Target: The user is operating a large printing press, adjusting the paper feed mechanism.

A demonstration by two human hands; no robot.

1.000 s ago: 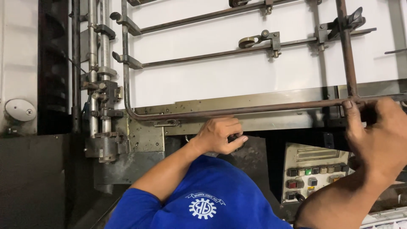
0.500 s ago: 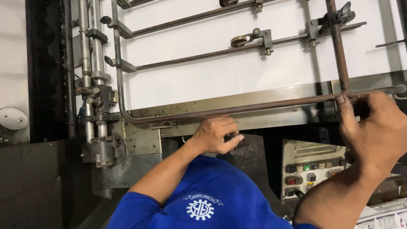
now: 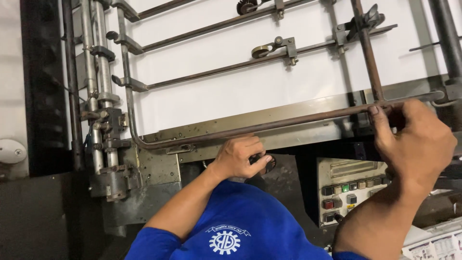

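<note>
Head view looks at the front of a machine, with a white sheet lying under several thin cross rods. The left hand reaches below a long rusty bar that runs across the front and curves away at its left end. Its fingers are curled and its thumb presses against a small dark round knob, so the grip is pinched on that knob, which sits just under the brass-coloured front plate of the machine.

The right hand is at the right end of the same rusty bar. Its fingertips touch the bar where an upright rod meets it, and the other fingers are bent inward; whether this grip fully closes around the bar cannot be told, since the back of the hand hides it.

Below the right hand sits a grey control panel with red, green and dark buttons. Stacked metal brackets stand on the left. A blue shirt with a white emblem fills the lower middle.
</note>
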